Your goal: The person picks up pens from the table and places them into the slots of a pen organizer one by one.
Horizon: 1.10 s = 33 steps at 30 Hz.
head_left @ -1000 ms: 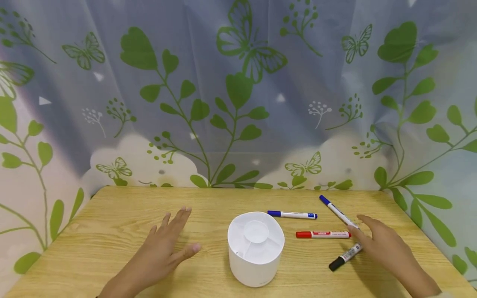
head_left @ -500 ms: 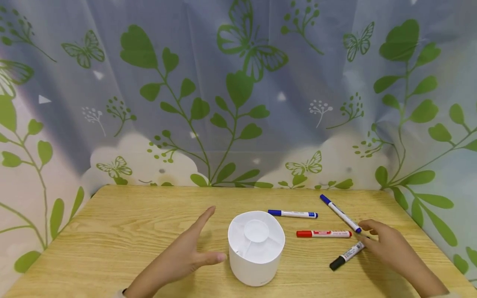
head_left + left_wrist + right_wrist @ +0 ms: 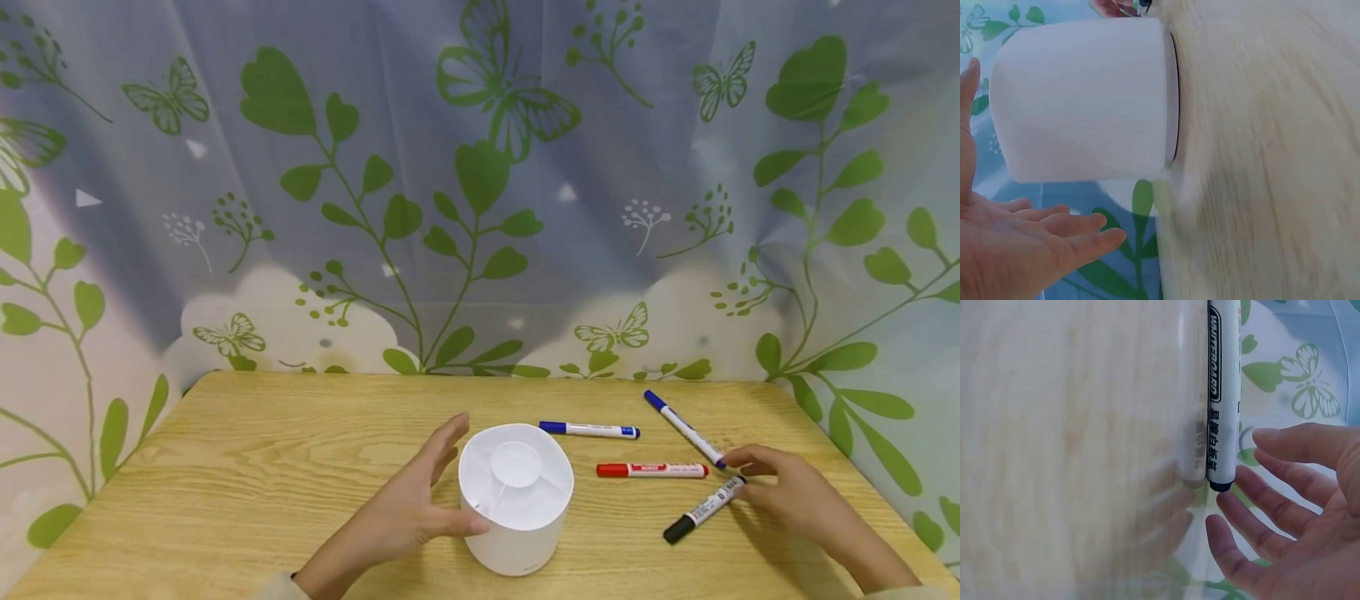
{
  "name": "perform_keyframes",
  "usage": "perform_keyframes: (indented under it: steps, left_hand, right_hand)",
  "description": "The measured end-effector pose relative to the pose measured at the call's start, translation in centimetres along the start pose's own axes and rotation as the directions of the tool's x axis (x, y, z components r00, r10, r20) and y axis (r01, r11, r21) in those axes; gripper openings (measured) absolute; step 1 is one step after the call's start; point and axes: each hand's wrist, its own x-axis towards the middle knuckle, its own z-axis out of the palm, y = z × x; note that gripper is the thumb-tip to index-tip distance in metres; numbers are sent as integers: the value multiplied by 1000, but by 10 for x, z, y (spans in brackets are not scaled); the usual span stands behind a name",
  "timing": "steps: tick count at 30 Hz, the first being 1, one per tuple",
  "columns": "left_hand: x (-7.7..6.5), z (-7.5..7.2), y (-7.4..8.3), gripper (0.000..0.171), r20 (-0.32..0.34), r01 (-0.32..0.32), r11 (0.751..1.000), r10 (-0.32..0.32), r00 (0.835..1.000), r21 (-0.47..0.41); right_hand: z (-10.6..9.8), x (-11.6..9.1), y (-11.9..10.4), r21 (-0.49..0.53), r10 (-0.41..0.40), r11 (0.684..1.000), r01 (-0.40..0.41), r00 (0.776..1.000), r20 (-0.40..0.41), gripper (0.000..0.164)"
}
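Flanking smooth rounded holder [image 3: 525, 543]: left hand [image 3: 412, 510], grip relaxed, empty; right hand [image 3: 793, 493] likewise, beside slim cylindrical black-capped marker [image 3: 705, 510].

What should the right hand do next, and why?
I think the right hand should gently pinch the black marker. Its thumb and fingers are spread close to one end of it, but the right wrist view shows they aren't gripping it yet.

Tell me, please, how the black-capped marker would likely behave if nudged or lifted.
The black-capped marker would probably roll if nudged, since it looks cylindrical and lies on a flat table. It seems stiff, being straight end to end, and likely light, being slim.
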Motion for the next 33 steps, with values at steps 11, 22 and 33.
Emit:
perform_keyframes:
  steps: [11,22,33]
  left_hand:
    - [11,12,-4,122,31,-34,995,37,999,-98]
    - [12,15,-3,120,32,-9,991,13,999,-135]
    - [13,18,-3,120,49,-16,990,23,999,-142]
  right_hand:
    - [-7,-2,28,446,51,881,-160,968,247,35]
    - [-3,0,40,525,-71,846,-88,959,276,26]
    - [0,1,36,408,-77,913,-30,967,244,31]
